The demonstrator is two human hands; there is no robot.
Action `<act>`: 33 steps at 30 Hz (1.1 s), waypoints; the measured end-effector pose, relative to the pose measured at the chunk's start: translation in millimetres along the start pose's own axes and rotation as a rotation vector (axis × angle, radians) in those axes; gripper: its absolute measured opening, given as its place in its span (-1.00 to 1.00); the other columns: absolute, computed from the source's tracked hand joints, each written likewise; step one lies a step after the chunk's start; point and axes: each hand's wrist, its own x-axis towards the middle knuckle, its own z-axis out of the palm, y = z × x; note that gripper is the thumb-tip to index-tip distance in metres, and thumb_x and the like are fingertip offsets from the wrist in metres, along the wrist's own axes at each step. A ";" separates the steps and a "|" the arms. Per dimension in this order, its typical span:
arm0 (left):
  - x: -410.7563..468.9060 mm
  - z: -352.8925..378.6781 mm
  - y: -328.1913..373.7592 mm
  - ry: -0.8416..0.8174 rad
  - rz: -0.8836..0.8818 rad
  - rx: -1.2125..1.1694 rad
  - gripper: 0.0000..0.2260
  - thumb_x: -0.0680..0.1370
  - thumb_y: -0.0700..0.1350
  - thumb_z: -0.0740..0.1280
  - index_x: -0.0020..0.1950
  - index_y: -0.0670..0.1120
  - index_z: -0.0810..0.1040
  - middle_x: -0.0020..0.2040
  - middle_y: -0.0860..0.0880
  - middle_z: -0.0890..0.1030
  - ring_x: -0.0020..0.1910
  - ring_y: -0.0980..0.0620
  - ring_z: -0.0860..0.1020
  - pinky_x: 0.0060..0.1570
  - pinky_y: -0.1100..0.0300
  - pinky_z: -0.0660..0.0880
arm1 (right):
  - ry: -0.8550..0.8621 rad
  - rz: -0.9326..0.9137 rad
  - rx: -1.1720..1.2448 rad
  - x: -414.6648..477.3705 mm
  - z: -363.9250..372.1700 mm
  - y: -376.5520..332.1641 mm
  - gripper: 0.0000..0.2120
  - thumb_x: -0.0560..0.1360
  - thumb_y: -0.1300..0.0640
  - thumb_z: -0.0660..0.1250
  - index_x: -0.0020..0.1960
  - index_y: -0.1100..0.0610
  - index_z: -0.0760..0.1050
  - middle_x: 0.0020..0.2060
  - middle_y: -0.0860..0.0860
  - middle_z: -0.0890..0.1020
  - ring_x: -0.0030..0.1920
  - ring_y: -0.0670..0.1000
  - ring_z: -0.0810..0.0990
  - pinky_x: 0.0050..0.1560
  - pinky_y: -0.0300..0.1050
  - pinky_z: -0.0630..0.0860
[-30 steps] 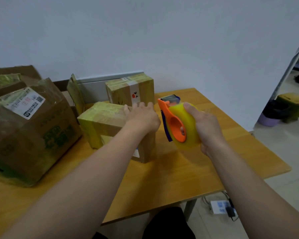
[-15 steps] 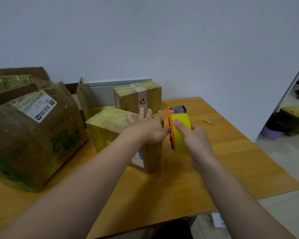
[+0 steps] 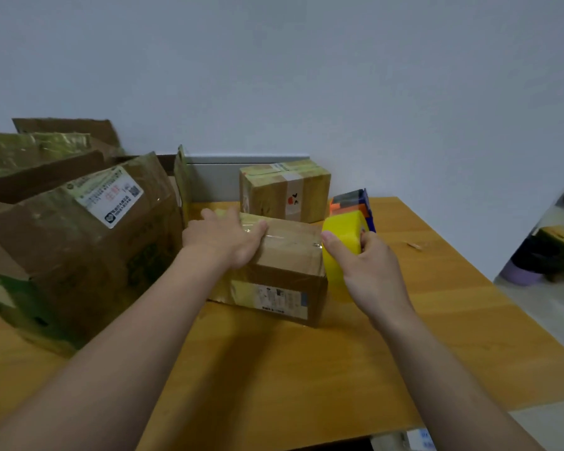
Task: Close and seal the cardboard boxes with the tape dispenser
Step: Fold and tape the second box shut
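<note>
A closed cardboard box (image 3: 287,255) with a shipping label on its front lies in the middle of the wooden table (image 3: 306,369). My left hand (image 3: 228,239) presses flat on the left part of its top, over old yellow tape. My right hand (image 3: 368,265) grips the tape dispenser (image 3: 345,229), a yellow roll on an orange and blue frame, held against the box's right top edge. A strip of clear tape runs across the top between my two hands.
A large open brown box (image 3: 72,242) with raised flaps stands at the left. A small taped box (image 3: 284,190) stands behind, by the wall. A loose cardboard flap (image 3: 182,180) leans beside it. The table's right edge drops to the floor, where dark objects (image 3: 547,255) lie.
My left hand slid left along the box top while my right hand carried the dispenser to the box's right edge, leaving a tape strip across the top. The camera moved closer.
</note>
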 end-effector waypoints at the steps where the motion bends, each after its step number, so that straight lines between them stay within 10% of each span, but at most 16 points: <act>1: 0.4 -2.4 -0.5 -0.020 -0.010 0.028 -0.15 0.52 0.55 -0.14 0.66 0.08 0.09 0.56 -0.25 0.31 0.44 -0.30 0.41 0.24 -0.14 0.50 | -0.010 0.016 0.005 4.8 1.0 0.2 -0.57 0.52 -0.30 0.37 -0.05 0.09 0.56 -0.22 0.01 0.64 -0.25 0.02 0.61 -0.35 -0.11 0.41; 8: -6.6 -11.8 -24.0 -0.080 -0.024 0.049 0.04 0.38 0.66 -0.19 0.63 -0.01 0.19 0.49 -0.26 0.40 0.39 -0.28 0.46 0.23 -0.13 0.50 | 0.074 -0.069 0.067 10.1 -17.5 -13.2 -0.54 0.51 -0.23 0.42 -0.08 0.20 0.57 -0.21 0.18 0.65 -0.23 0.20 0.61 -0.33 0.00 0.47; 13: -14.9 -18.3 -24.0 -0.190 -0.025 -0.315 -0.22 0.57 0.44 0.16 0.54 -0.14 0.28 0.24 -0.15 0.56 0.00 -0.14 0.67 -0.05 -0.01 0.66 | -0.101 -0.121 0.214 2.3 -43.5 -31.5 -0.67 0.48 -0.14 0.50 -0.01 0.13 0.63 -0.21 0.09 0.74 -0.17 0.14 0.74 -0.09 0.18 0.63; 16: -27.3 -24.0 -22.8 -0.250 -0.017 -0.447 -0.32 0.56 0.38 0.29 0.40 -0.14 0.43 0.10 -0.10 0.59 -0.17 -0.10 0.70 -0.26 0.07 0.68 | -0.257 -0.122 0.291 -2.3 -63.7 -36.2 -0.64 0.37 -0.07 0.49 -0.08 0.23 0.63 -0.32 0.11 0.67 -0.33 0.09 0.66 -0.29 -0.03 0.58; 22: -42.1 -17.1 -16.1 -0.154 0.053 -0.100 -0.08 0.21 0.72 -0.12 -0.06 -0.01 0.56 -0.25 -0.02 0.69 -0.22 -0.02 0.67 -0.03 0.02 0.66 | -0.481 -0.199 0.170 -16.1 -91.2 -22.2 -0.46 0.21 -0.21 0.46 0.05 0.13 0.69 -0.12 0.23 0.69 -0.11 0.29 0.66 -0.15 0.12 0.51; 33: -64.0 -21.3 -30.0 0.234 0.102 -0.362 -0.52 0.58 0.39 0.24 0.17 0.02 0.61 0.03 0.04 0.68 -0.04 0.02 0.63 -0.07 0.04 0.63 | -0.614 -0.314 0.136 -57.1 -107.2 -33.9 -0.60 0.26 -0.22 0.47 0.01 -0.04 0.69 -0.15 0.06 0.69 -0.19 0.13 0.71 -0.30 -0.11 0.60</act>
